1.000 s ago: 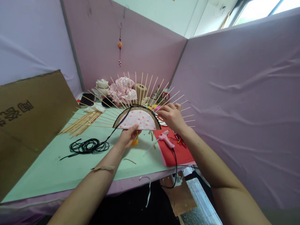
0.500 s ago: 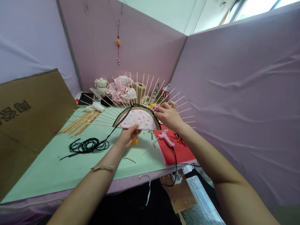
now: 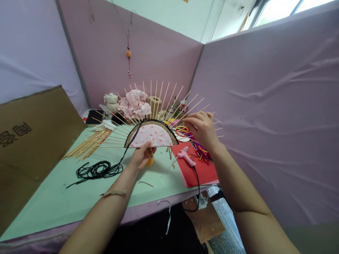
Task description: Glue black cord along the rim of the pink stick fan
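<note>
A half-round fan frame has pale thin sticks [image 3: 165, 97] spreading from its brown, black-edged rim [image 3: 127, 138]. White cloth with red dots [image 3: 151, 135] covers its middle. My left hand [image 3: 143, 154] grips the lower straight edge, thumb in front, fingers behind. A yellow tassel [image 3: 150, 161] hangs beside it. Black cord [image 3: 99, 170] lies coiled on the table; a strand climbs to the rim and follows its arc. My right hand [image 3: 202, 127] is among the right-hand sticks, off the rim, fingers bent and partly apart; nothing shows in them.
A pink glue gun [image 3: 186, 157] lies on red sheets [image 3: 202, 173] at right, by colourful strips [image 3: 202, 151]. Loose sticks [image 3: 87, 144] and a cardboard sheet [image 3: 31, 141] are at left. Pink cloth [image 3: 135, 102], a white jar [image 3: 110, 100] and a twine roll [image 3: 154, 102] stand behind.
My right hand has left the fan's right rim and moved right and slightly up among the sticks. My left hand keeps its grip. The whole view has shifted slightly.
</note>
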Demonstrator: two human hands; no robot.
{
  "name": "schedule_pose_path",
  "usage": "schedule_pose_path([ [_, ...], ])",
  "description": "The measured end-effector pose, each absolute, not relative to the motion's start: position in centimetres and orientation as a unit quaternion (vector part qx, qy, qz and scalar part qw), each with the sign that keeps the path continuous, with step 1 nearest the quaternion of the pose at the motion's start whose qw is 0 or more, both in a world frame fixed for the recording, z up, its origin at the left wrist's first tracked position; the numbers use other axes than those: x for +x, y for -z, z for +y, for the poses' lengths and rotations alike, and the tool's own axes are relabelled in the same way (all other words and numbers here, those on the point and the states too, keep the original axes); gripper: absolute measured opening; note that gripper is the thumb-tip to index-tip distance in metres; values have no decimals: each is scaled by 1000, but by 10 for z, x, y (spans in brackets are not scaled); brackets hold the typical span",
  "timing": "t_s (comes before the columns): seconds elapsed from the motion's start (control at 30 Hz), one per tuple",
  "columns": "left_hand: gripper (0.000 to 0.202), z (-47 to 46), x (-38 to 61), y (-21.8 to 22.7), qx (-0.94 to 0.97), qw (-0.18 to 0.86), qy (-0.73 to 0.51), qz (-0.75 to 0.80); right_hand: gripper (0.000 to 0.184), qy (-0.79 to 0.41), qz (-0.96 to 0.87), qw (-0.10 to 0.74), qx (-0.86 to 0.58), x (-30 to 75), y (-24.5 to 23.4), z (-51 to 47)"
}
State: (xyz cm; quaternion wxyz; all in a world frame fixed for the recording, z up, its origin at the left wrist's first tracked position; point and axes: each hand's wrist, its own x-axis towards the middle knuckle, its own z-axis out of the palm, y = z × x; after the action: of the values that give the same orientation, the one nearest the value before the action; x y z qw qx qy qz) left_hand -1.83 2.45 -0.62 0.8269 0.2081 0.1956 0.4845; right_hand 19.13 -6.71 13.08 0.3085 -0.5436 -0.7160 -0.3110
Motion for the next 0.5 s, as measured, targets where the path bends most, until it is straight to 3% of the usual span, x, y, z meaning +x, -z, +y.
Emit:
schedule_pose_path([
  [0.5,23,21,-18,4,215,817,-500,189,22,362,-761,113,-527,176,-109,-73],
])
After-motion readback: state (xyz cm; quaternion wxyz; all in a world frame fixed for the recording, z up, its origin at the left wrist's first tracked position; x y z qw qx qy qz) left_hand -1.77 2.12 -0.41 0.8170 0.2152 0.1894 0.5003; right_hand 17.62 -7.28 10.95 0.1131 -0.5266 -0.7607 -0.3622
